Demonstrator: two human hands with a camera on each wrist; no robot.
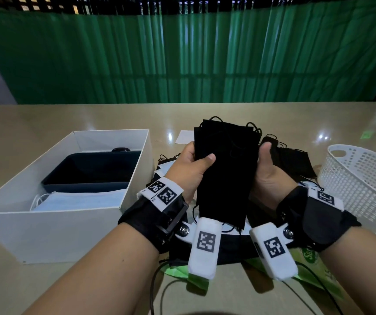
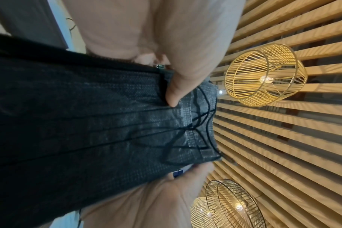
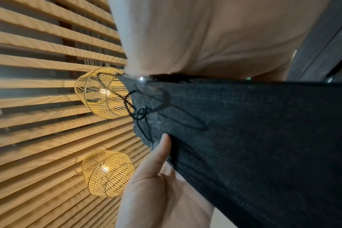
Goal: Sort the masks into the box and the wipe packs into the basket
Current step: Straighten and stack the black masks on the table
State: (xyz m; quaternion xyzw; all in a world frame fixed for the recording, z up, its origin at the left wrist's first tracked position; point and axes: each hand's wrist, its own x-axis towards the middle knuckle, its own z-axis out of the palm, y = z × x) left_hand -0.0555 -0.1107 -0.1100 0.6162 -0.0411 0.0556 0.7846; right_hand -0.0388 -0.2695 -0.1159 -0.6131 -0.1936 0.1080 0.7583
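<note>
The stack of black pleated fabric face masks [image 1: 224,169] is held above the bench [image 1: 46,119], between the white cardboard box [image 1: 64,185] at nine o'clock and the white perforated plastic basket [image 1: 364,189] at three o'clock. The left hand [image 1: 191,169] grips one long edge, thumb curled over the top face and fingers hidden underneath; the right hand [image 1: 271,176] grips the opposite long edge, thumb [image 1: 265,153] pressed against its side.

The masks look light, soft and floppy. The thin layers could slide over one another, and the loose black ear loops [image 2: 201,117] trailing from the short ends may snag. Holding both long edges near the middle, as now, seems best for keeping the layers squared.

The stack's long axis runs from six to twelve o'clock, the far short end pointing away from the person and tipped upward. More black masks [image 1: 291,160] lie on the bench at two o'clock, and green wipe packs [image 1: 314,264] lie beneath the wrists.
</note>
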